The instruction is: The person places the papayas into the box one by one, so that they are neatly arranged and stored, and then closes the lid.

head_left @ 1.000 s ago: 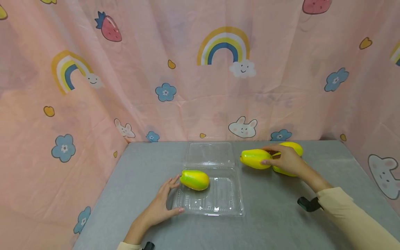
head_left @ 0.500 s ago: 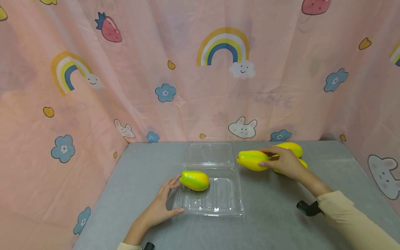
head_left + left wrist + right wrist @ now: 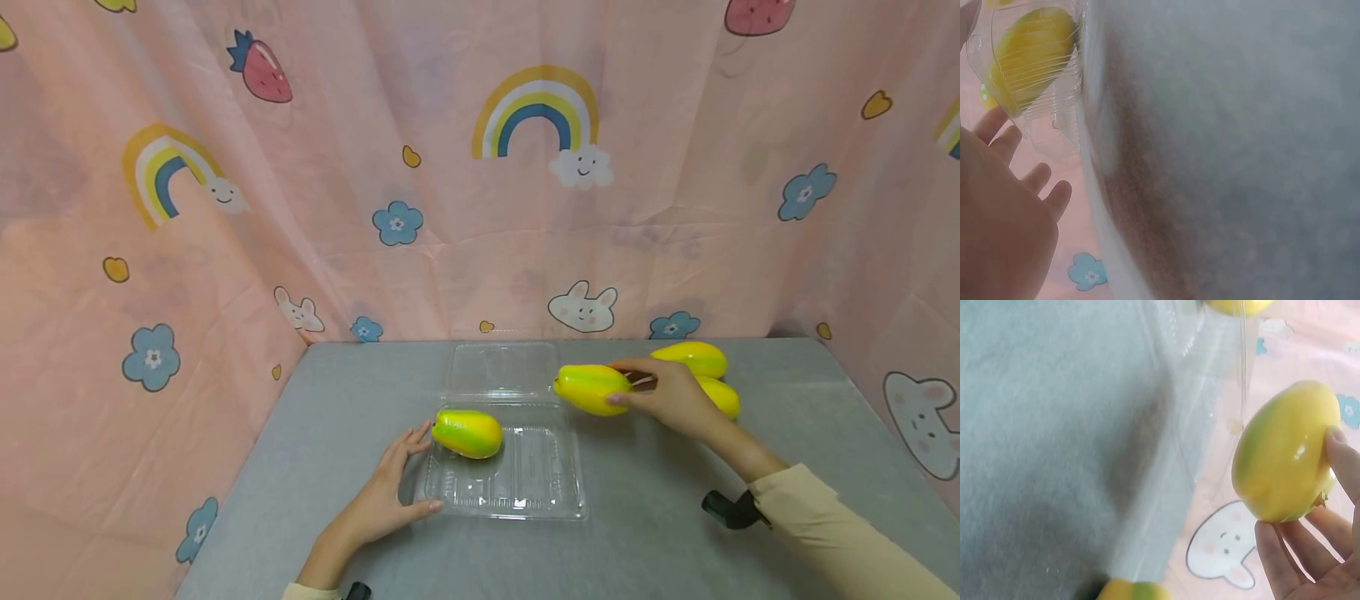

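The right hand (image 3: 667, 396) is hiding part of the lower spare fruit (image 3: 722, 398) on the table (image 3: 637, 533), and in the head view the held fruit (image 3: 588, 389) is covering some of its fingers. The right wrist view is showing its thumb and fingertips gripping that yellow-green fruit above the table, near the right rear corner of the clear container (image 3: 540, 492). The left hand (image 3: 384, 493) is holding nothing — its fingers are lying loosely spread beside the container's left rim, and whether they are touching is hard to tell. Another fruit (image 3: 467, 433) is lying inside, blurring through the plastic in the left wrist view. The lid (image 3: 504, 368) is lying folded back — its clear edges are fading into the grey. An upper spare fruit (image 3: 697, 358) is resting behind the right hand, and a printed curtain (image 3: 480, 242) is hanging beyond.
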`<state>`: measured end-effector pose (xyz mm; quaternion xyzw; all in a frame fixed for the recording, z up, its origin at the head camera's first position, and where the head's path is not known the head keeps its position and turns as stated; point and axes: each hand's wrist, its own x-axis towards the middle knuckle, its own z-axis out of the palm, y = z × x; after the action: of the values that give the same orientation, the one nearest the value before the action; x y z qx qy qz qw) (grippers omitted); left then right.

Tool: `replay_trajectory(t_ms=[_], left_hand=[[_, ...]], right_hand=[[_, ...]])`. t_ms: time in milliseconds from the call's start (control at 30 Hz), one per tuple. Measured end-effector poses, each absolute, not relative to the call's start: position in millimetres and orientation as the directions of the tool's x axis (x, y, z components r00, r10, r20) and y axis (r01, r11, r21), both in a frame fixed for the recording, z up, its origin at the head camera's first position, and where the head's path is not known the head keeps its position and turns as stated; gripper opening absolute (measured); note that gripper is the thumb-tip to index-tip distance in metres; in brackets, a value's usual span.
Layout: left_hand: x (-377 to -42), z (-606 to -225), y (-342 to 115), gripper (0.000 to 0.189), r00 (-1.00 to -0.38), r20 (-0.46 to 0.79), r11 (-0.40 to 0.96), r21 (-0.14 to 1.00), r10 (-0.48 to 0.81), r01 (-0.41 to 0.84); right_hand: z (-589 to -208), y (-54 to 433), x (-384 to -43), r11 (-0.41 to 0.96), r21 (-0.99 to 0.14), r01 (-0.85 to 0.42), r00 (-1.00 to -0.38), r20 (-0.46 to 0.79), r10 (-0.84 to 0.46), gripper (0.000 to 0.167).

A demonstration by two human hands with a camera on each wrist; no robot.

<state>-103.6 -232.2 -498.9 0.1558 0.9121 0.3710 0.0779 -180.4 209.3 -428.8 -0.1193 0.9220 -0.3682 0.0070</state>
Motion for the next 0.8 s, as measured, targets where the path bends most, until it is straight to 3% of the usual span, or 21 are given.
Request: replay_trajectory(t_ms=[800], left_hand=[[-102, -496, -230, 0.088, -0.943, -0.034, 0.682, 0.700, 0.330, 0.213]], right_hand=[[-430, 176, -175, 0.608, -0.753, -0.253, -0.956, 0.096, -0.278, 0.063]])
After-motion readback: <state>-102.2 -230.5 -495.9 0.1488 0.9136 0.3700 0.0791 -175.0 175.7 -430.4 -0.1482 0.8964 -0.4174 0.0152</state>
